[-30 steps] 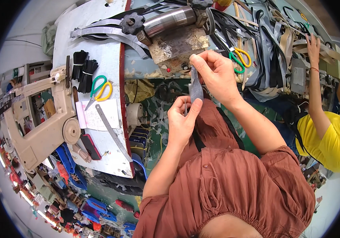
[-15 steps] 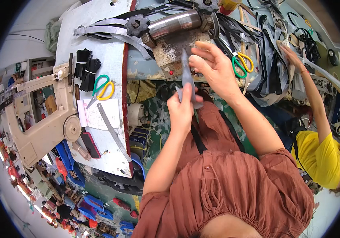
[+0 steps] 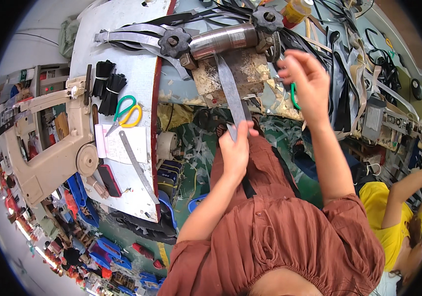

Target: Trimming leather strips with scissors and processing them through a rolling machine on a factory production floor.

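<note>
A grey strap runs from the steel roller down to my left hand, which is closed on its near end. The strap's far end lies over the stained metal plate and reaches the roller's lower edge. Whether it is caught under the roller, I cannot tell. My right hand is raised to the right of the plate, fingers curled and slightly blurred, with nothing visible in it. It partly hides a pair of scissors with a green handle behind it.
Dark knobs flank the roller. On the white table lie green-and-yellow scissors, a metal ruler, a notepad and black strip bundles. Straps pile at right. A person in yellow sits at far right.
My right hand has left the strap and moved right. The strap now lies straight, its far end at the roller. The co-worker's arm has drawn back from the strap pile.
</note>
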`<state>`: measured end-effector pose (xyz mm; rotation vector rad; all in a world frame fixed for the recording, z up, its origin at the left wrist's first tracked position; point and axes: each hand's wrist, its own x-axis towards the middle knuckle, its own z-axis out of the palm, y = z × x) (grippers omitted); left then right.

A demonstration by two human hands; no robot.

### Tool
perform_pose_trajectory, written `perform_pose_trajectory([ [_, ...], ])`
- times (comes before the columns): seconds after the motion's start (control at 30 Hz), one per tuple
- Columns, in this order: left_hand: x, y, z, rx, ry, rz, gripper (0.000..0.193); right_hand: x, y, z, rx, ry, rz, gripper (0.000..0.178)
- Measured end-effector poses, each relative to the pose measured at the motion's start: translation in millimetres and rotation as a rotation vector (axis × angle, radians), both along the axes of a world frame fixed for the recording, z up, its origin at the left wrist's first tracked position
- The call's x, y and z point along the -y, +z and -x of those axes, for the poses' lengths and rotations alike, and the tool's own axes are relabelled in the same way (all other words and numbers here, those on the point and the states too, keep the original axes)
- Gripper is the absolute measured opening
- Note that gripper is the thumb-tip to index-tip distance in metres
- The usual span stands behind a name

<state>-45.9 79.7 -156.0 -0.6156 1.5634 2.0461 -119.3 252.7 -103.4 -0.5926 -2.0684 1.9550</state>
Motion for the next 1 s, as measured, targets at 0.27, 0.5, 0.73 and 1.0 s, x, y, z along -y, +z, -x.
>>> perform_pose_trajectory([
  [0.27,0,1,-20,0.079,0.016,-0.124,0.034,-51,-21,134,-0.003,0.310,-0.214,0.038],
  [0.5,-14,0,27,0.021,0.077,-0.097,0.033,-26,-41,213,0.384,1.248,-0.623,0.070],
  [0.73,-23,6,69,-0.048,0.167,-0.094,0.031,-3,-23,220,0.304,1.412,-0.549,0.058],
  [1.0,2,10,69,-0.109,-0.073,-0.101,0.022,-67,-6,205,0.451,0.579,0.104,0.018],
])
